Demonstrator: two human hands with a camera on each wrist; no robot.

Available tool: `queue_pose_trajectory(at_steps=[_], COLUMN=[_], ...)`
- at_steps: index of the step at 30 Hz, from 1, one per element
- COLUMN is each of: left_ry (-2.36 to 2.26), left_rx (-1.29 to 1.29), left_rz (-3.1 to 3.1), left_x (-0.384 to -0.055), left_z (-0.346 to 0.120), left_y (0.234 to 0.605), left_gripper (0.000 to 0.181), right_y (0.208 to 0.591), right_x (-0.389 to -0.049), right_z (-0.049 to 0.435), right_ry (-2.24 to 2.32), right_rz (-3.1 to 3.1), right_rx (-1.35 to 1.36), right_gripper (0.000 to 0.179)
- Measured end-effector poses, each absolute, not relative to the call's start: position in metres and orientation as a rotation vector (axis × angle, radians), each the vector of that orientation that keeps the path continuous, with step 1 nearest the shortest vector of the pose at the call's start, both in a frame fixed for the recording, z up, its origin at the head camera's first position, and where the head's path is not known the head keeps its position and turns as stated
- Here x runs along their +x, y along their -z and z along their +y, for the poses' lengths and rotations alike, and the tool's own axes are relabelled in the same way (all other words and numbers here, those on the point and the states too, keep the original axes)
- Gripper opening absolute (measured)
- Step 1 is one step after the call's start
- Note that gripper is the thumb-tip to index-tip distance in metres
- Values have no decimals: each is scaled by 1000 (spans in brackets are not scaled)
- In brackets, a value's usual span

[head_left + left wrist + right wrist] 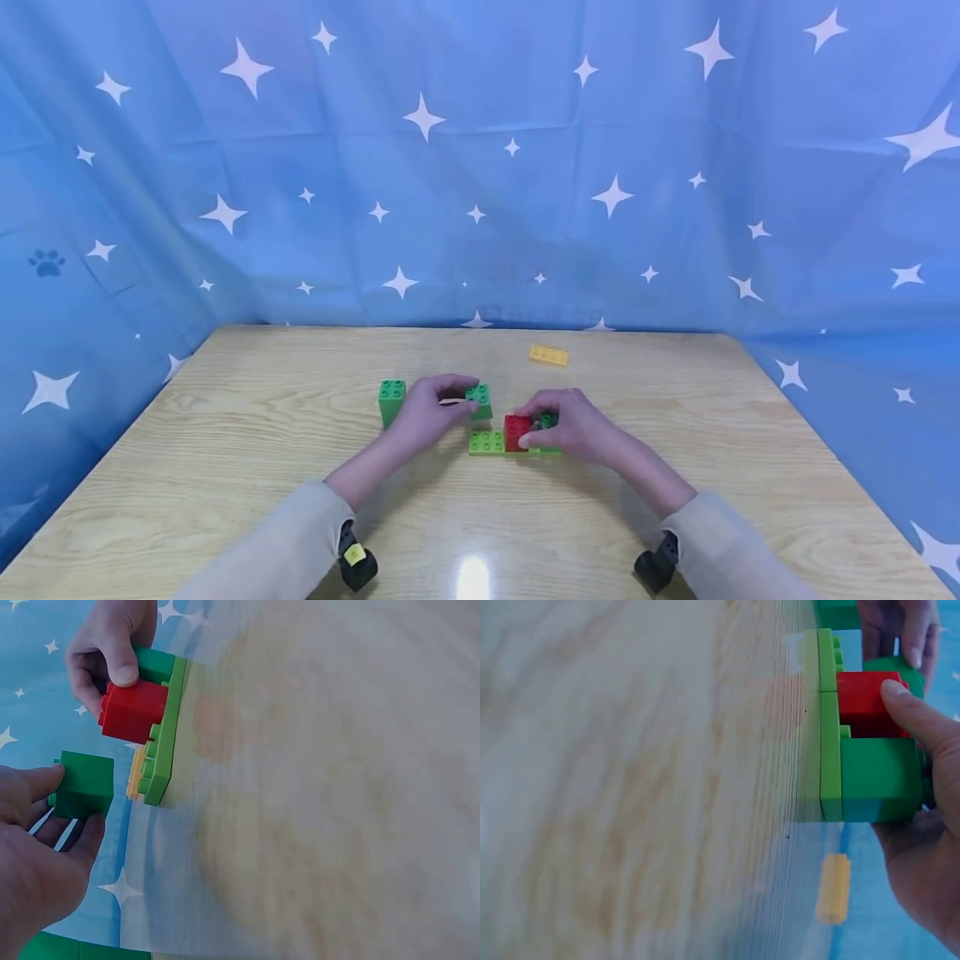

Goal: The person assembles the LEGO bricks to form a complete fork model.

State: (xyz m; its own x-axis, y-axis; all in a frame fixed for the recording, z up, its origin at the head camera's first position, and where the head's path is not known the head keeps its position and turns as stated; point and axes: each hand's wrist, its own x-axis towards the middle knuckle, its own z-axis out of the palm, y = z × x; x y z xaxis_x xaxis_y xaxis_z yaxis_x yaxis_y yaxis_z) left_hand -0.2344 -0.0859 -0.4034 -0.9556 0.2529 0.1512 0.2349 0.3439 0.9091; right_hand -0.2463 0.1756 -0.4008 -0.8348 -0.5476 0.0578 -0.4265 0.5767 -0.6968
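My left hand point(435, 406) pinches a green brick point(85, 784) between thumb and fingers, held just above and beyond the left end of a light green base point(486, 443). In the right wrist view, a seam divides this base into two plates. My right hand point(573, 427) holds a red brick point(516, 433) on the base near its middle, its thumb point(907, 705) against the brick. Whether the red brick is fully pressed down, I cannot tell. Another green brick point(879, 780) stands on the base's right end, partly covered by the right hand in the head view.
A tall green block point(392, 402) stands on the wooden table point(247, 450), left of the left hand. Farther back lies a flat yellow plate point(549, 356). A blue star-patterned cloth point(480, 175) hangs behind the table's far edge.
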Motion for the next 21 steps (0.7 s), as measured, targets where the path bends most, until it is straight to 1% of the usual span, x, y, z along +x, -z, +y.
queue_pose_trajectory(at_steps=[12, 21], left_ry=[-1785, -1811], left_rx=[507, 505], left_rz=[2479, 2433], left_x=[-212, -206], left_z=[-96, -102], left_y=[408, 414], left_gripper=[32, 29], right_y=[399, 399], right_x=[-245, -246], right_z=[176, 174], right_ry=[1110, 1109], right_rz=[2648, 2642], right_rx=[-794, -752], right_gripper=[34, 34])
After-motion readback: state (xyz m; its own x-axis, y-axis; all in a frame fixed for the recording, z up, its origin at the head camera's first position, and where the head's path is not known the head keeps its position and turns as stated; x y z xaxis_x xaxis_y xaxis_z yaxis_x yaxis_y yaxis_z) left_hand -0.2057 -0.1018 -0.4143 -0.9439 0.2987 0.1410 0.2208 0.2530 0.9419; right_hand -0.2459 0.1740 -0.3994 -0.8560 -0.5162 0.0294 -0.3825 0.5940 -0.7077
